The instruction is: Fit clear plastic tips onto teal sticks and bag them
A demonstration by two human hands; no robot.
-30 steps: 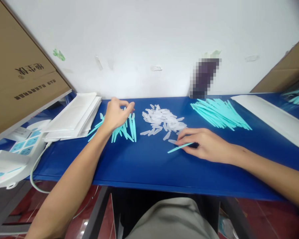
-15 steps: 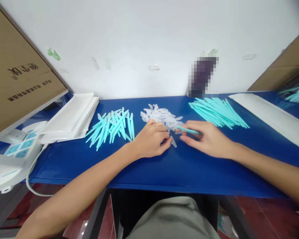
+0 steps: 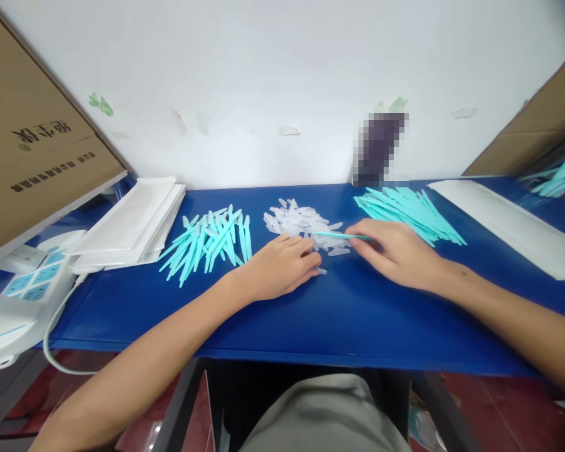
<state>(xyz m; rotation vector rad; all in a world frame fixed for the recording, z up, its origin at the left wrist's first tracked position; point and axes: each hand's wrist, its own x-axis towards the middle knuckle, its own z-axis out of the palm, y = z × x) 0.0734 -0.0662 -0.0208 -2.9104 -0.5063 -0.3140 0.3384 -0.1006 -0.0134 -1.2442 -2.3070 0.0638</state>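
Note:
My right hand (image 3: 390, 251) pinches a thin teal stick (image 3: 332, 235), probably a small razor handle. Its tip points left over a heap of small translucent caps (image 3: 294, 220). My left hand (image 3: 282, 267) rests low at the front of that heap, fingers curled together. From its fingertips pokes a single translucent cap (image 3: 322, 271), close to the table top. To the left lies a loose pile of teal sticks with pale capped ends (image 3: 211, 242). Beyond my right hand is a pile of bare teal sticks (image 3: 409, 213).
The blue table (image 3: 282, 333) meets a white wall. On the left are white packets (image 3: 127, 216), a power strip (image 3: 37, 282) with a cable, and a cardboard box (image 3: 37, 138). A long white sheet (image 3: 513, 226) lies at right, near more teal sticks (image 3: 562, 172).
The teal stick in my right hand has swung level and now reaches further left over the caps. My left fingers have closed over the loose cap, which has turned sideways.

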